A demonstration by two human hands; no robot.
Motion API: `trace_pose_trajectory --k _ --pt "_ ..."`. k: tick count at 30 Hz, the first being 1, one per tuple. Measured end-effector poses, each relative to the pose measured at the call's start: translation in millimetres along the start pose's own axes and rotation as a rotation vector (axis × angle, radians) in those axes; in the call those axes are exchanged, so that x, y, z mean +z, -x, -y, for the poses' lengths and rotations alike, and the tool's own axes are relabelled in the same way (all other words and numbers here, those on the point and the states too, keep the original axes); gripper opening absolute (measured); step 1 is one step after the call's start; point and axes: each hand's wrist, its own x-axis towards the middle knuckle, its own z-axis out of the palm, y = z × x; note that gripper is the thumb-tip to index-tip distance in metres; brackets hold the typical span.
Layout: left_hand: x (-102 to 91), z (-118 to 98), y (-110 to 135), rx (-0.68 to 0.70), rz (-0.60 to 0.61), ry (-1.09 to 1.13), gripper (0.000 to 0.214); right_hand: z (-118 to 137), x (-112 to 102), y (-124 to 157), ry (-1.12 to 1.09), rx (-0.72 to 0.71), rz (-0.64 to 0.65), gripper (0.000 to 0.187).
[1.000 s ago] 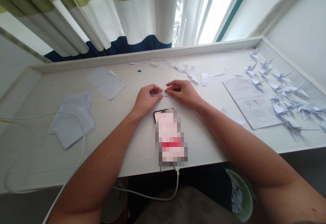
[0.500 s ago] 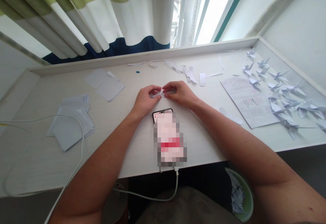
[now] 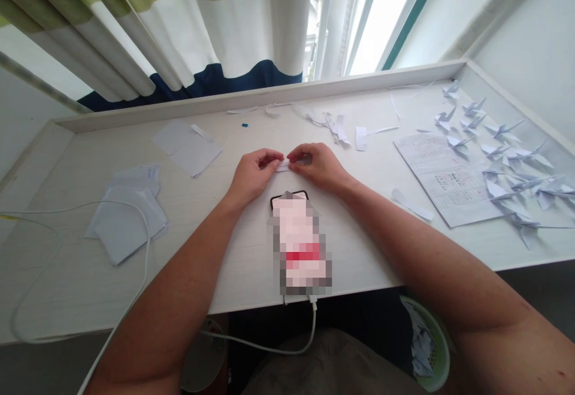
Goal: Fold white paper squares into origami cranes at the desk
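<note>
My left hand (image 3: 253, 175) and my right hand (image 3: 315, 166) meet at the middle of the white desk (image 3: 233, 245). Both pinch a small folded piece of white paper (image 3: 283, 167) that lies flat on the desk between their fingertips. The fingers of both hands are curled and pressed on the paper. A phone (image 3: 299, 245) on a charging cable lies just in front of my hands.
Several folded paper cranes (image 3: 503, 155) lie at the right beside a printed sheet (image 3: 444, 176). Square paper sheets are stacked at the left (image 3: 128, 215) and further back (image 3: 186, 146). Paper scraps (image 3: 336, 128) lie near the back ledge. A white cable (image 3: 144, 245) loops at the left. A green bin (image 3: 424, 347) stands under the desk.
My hands stay on the folded paper and their fingertips have drawn a little closer together. The view has shifted slightly.
</note>
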Motion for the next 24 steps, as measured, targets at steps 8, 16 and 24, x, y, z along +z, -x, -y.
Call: trace_pose_trajectory --k 8,16,24 --pt "3.8 -2.6 1.4 0.008 -0.010 -0.038 0.020 2.8 -1.2 0.3 0.055 0.004 -0.011 0.012" --pt "2.5 -2.4 2.5 0.011 -0.004 -0.083 0.023 5.0 -0.6 1.4 0.060 0.039 -0.019 0.011" --pt "0.4 -3.2 2.2 0.006 0.009 -0.078 0.020 4.8 -0.2 0.8 0.078 0.029 -0.028 0.011"
